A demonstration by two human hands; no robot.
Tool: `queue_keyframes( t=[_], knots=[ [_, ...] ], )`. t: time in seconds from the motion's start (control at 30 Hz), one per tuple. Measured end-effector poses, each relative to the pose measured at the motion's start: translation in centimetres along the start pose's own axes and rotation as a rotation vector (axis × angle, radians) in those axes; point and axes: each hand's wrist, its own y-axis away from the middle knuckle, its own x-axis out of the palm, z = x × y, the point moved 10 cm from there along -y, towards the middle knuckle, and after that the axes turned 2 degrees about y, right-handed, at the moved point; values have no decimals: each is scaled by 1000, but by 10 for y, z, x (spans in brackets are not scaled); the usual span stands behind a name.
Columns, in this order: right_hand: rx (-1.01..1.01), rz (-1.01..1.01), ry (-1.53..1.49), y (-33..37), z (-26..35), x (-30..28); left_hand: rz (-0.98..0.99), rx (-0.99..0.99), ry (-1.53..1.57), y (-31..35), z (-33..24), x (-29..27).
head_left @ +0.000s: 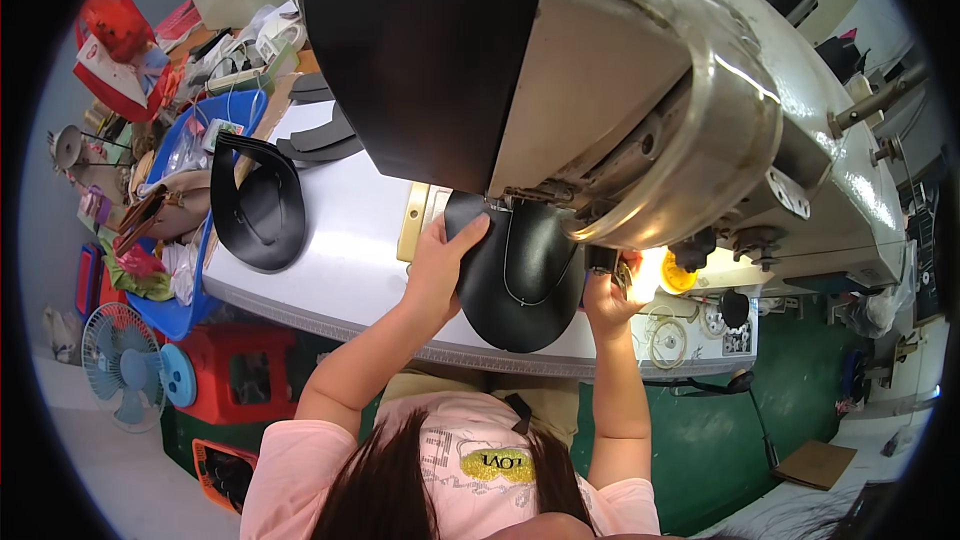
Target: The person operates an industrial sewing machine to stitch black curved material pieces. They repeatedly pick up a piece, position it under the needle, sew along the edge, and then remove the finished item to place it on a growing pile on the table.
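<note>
The glossy black piece (530,325) lies between the person's 2 hands, its rounded end toward the body, its long axis running away from the wearer beneath the sewing machine (600,70). The left hand (436,268) is nearer: its thumb rests over the piece's left edge, but its other fingers are too hidden to tell how closed they are. The right hand (609,304) is beside the opposite edge; glare and machine parts leave its grip unclear. Farther, left of the left fingers, curved black pieces (268,220) lie stacked.

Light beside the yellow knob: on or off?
On: the light shows as a bright white glow between the yellow knob and the right hand.
</note>
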Motion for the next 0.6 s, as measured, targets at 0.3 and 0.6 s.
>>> queue_keyframes(
  t=[0.3,0.6],
  knots=[
    [-56,226,226,12,-13,25,247,-130,-285,5,1,2],
    [1201,-28,-825,129,-113,4,179,9,-147,17,13,6]
  ],
)
